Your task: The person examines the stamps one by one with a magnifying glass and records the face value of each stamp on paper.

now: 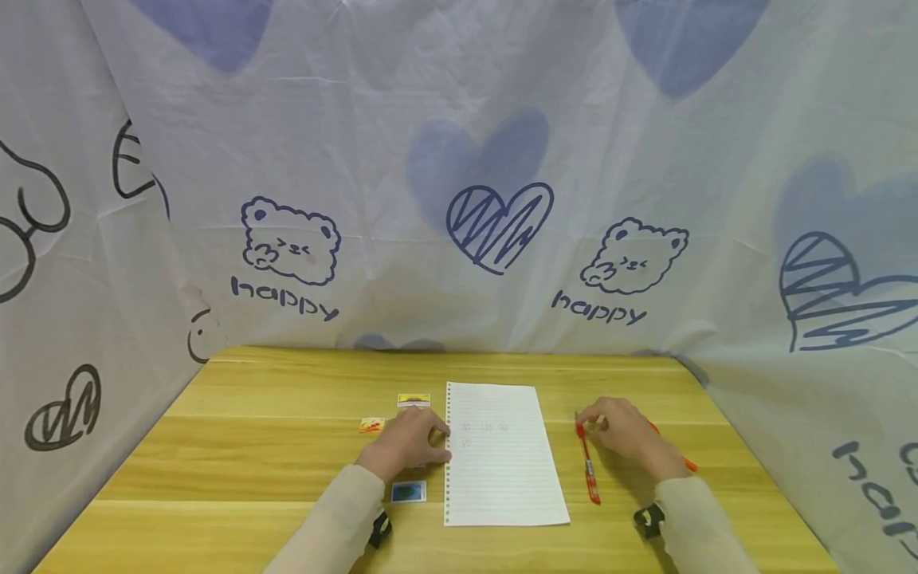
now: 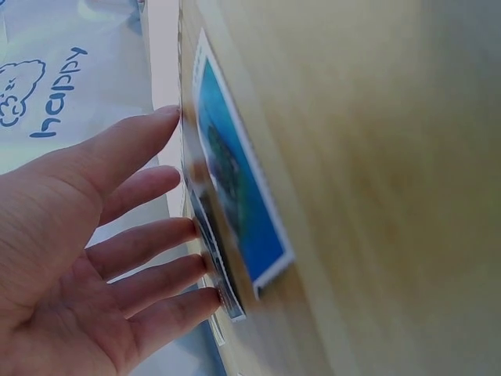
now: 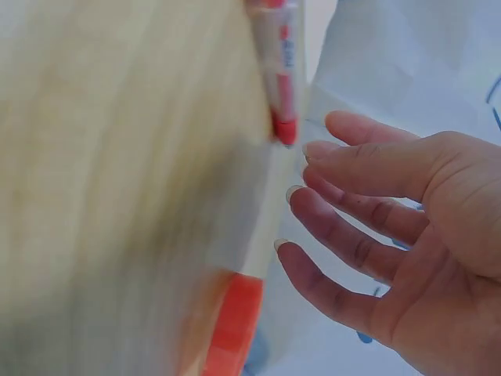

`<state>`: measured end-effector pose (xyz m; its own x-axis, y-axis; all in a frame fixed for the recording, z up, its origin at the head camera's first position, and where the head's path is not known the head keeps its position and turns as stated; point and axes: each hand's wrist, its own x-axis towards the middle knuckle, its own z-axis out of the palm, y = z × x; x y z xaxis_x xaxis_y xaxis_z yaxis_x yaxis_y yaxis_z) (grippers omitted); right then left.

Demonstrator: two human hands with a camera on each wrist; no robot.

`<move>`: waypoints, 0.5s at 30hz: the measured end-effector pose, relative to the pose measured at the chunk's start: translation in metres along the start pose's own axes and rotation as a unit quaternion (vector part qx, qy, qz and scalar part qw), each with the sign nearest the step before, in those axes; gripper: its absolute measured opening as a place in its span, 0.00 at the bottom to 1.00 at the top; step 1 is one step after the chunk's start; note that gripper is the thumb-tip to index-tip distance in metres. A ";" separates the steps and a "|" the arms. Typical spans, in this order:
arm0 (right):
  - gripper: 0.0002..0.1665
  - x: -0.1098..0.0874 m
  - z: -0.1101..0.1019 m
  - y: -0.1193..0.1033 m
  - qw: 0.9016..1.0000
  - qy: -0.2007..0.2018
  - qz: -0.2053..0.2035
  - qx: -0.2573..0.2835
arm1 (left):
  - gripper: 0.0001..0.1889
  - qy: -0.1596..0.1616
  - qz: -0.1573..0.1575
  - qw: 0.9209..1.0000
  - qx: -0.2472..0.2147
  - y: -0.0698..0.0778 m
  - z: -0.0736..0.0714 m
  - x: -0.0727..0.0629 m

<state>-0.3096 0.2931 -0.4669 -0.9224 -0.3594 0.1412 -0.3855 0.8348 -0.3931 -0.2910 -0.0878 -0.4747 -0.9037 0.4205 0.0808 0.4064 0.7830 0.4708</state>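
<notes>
A lined sheet of paper (image 1: 502,470) with a row of holes down its left side lies mid-table, bearing a few faint reddish handwritten figures. My left hand (image 1: 409,440) touches its left edge with thumb and fingertip; the other fingers (image 2: 156,270) are loosely spread over a dark-faced small card (image 2: 215,254). Closer to me is a blue stamp-like card (image 1: 408,491) with a white border. My right hand (image 1: 620,430) hovers beside a red pen (image 1: 590,470) lying on the table, its fingers loosely bent. In the right wrist view a gap shows between fingertips and pen.
Two more small picture cards, a yellow card (image 1: 413,400) and a red-and-yellow card (image 1: 372,426), lie beyond my left hand. An orange-red object (image 1: 689,464) is partly hidden behind my right wrist. A printed cloth (image 1: 430,311) hangs along the back of the wooden table (image 1: 237,446).
</notes>
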 end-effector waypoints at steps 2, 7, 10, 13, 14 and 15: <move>0.15 -0.002 -0.004 -0.002 1.000 0.001 0.006 0.006 | 0.19 0.002 0.004 1.000 0.002 0.000 0.000 0.000; 0.15 -0.008 -0.014 -0.004 1.000 0.005 0.010 0.005 | 0.19 0.004 0.016 1.000 0.007 -0.001 0.000 -0.001; 0.15 -0.011 -0.020 -0.005 1.000 0.005 0.017 0.000 | 0.19 0.012 0.026 0.999 0.018 -0.003 -0.002 -0.001; 0.14 -0.015 -0.026 -0.002 1.000 0.009 0.024 -0.007 | 0.18 0.029 0.032 0.999 0.026 -0.007 -0.005 0.000; 0.14 -0.016 -0.027 -0.001 1.000 0.011 0.027 -0.009 | 0.18 0.033 0.031 0.999 0.025 -0.009 -0.007 0.000; 0.14 -0.017 -0.029 0.000 0.999 0.012 0.027 -0.011 | 0.18 0.038 0.027 0.999 0.024 -0.011 -0.009 0.000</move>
<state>-0.2946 0.3113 -0.4433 -0.9423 -0.3028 0.1425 -0.3346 0.8623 -0.3800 -0.2966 -0.0999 -0.4721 -0.8875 0.4277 0.1715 0.4585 0.7828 0.4207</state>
